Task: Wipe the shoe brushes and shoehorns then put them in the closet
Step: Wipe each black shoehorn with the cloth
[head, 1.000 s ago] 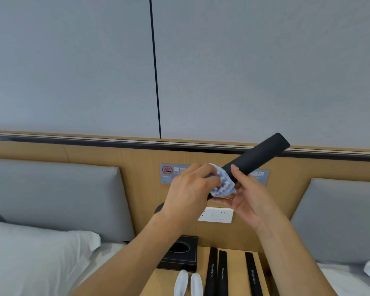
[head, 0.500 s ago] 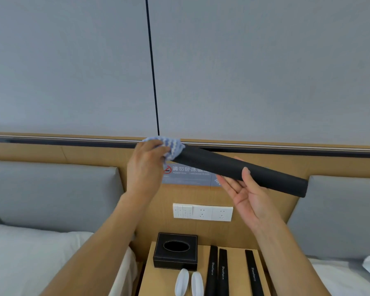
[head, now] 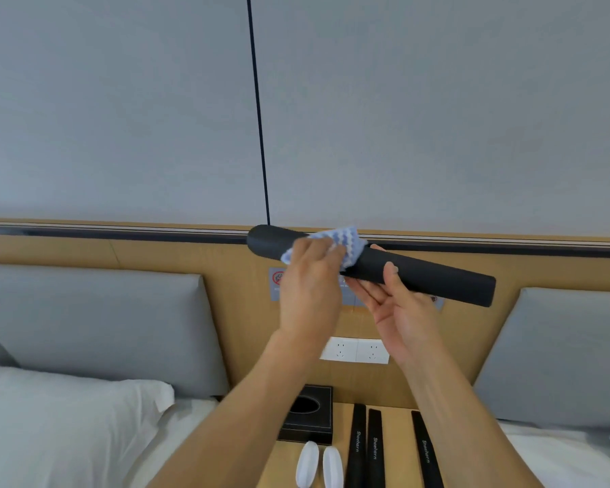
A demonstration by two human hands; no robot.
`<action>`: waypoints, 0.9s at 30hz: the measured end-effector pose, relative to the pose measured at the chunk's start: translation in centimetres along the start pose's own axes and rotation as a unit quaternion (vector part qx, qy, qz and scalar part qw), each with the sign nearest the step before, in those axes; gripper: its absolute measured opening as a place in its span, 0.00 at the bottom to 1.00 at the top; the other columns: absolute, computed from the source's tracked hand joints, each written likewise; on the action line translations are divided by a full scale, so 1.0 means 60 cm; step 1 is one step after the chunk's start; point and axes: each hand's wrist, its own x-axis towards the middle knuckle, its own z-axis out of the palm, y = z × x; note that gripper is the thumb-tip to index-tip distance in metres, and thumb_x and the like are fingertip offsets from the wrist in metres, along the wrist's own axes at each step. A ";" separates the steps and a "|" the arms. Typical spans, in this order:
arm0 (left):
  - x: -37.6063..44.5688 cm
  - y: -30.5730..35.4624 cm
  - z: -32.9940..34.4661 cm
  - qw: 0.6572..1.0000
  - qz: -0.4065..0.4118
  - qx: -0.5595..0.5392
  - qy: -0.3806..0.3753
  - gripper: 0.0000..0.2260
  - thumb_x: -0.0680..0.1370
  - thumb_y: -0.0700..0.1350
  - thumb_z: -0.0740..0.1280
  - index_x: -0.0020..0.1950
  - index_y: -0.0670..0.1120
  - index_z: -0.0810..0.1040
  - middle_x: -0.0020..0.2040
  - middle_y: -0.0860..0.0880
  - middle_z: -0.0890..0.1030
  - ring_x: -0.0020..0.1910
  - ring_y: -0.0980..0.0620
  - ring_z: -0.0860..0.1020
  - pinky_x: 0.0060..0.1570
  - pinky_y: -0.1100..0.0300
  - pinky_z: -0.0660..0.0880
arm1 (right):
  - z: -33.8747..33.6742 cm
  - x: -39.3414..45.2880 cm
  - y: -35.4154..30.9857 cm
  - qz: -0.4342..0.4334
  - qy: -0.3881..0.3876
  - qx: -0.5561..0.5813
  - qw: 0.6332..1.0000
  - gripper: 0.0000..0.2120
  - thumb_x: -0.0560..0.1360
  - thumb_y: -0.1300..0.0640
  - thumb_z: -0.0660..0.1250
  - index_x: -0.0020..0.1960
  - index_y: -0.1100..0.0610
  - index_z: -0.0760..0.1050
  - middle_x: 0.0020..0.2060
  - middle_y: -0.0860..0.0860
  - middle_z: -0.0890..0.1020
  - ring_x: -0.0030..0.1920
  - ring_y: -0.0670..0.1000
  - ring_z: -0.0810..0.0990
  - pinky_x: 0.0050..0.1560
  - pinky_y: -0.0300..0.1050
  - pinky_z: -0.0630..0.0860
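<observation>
Holding a long black shoehorn (head: pixel 419 272) up in front of the wooden headboard (head: pixel 191 255), the right hand (head: pixel 398 311) cradles it from below, palm up, thumb pressed on its near face and fingers curled behind. The shoehorn runs from a rounded end at ten o'clock down to a squared end at four o'clock. The left hand (head: pixel 310 287) closes around a blue-and-white cloth (head: pixel 346 246), pinching it against the shoehorn just right of the rounded end, touching the right hand's fingertips.

Down at six o'clock a wooden nightstand (head: pixel 398 449) carries three more black shoehorns (head: pixel 374 449) lying side by side, two close together and the third (head: pixel 427 452) a little apart to the right. Just left of them lie two small white shoehorns (head: pixel 319 466), and at their twelve o'clock sits a dark tissue box (head: pixel 309 419). A white pillow (head: pixel 67 417) fills eight o'clock, and a double wall socket (head: pixel 354 350) shows between the forearms.
</observation>
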 end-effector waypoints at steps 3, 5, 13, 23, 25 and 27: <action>-0.019 0.035 0.021 0.998 0.046 -0.027 -0.024 0.06 0.73 0.34 0.71 0.48 0.38 0.84 0.47 0.44 0.83 0.53 0.42 0.77 0.37 0.50 0.78 | -0.018 -0.004 0.000 0.016 0.017 -0.031 0.999 0.14 0.74 0.56 0.66 0.58 0.60 0.80 0.51 0.58 0.86 0.50 0.54 0.87 0.49 0.46 0.84; -0.024 0.039 0.030 0.996 0.055 -0.049 -0.052 0.05 0.74 0.34 0.70 0.49 0.38 0.84 0.49 0.44 0.82 0.53 0.43 0.76 0.39 0.48 0.78 | -0.040 -0.008 -0.004 0.021 0.020 -0.043 0.999 0.14 0.76 0.57 0.65 0.60 0.60 0.79 0.53 0.58 0.85 0.51 0.53 0.86 0.48 0.44 0.84; -0.067 0.022 0.074 0.974 0.043 -0.146 -0.167 0.11 0.75 0.35 0.69 0.57 0.41 0.82 0.53 0.45 0.79 0.53 0.47 0.75 0.49 0.56 0.72 | -0.125 -0.048 -0.008 -0.008 -0.015 -0.199 0.980 0.15 0.73 0.67 0.69 0.58 0.56 0.80 0.56 0.58 0.85 0.58 0.57 0.84 0.56 0.49 0.82; -0.154 0.023 0.151 0.945 0.023 -0.136 -0.296 0.06 0.74 0.37 0.69 0.49 0.41 0.82 0.47 0.45 0.79 0.44 0.47 0.77 0.45 0.53 0.75 | -0.247 -0.090 0.005 0.091 0.021 -0.319 0.943 0.13 0.77 0.67 0.68 0.62 0.65 0.76 0.58 0.59 0.83 0.57 0.59 0.84 0.55 0.54 0.82; -0.175 0.024 0.165 0.937 0.007 -0.130 -0.324 0.06 0.73 0.37 0.69 0.49 0.42 0.83 0.47 0.45 0.79 0.45 0.47 0.77 0.46 0.54 0.75 | -0.268 -0.099 0.008 0.134 0.033 -0.314 0.939 0.16 0.76 0.66 0.71 0.63 0.65 0.75 0.58 0.59 0.83 0.56 0.58 0.84 0.52 0.51 0.83; -0.195 0.020 0.179 0.929 -0.015 -0.123 -0.348 0.07 0.72 0.38 0.70 0.50 0.43 0.83 0.47 0.44 0.79 0.46 0.47 0.77 0.46 0.54 0.74 | -0.289 -0.107 0.015 0.152 0.067 -0.323 0.932 0.19 0.75 0.62 0.73 0.63 0.65 0.74 0.54 0.57 0.85 0.53 0.57 0.86 0.48 0.48 0.84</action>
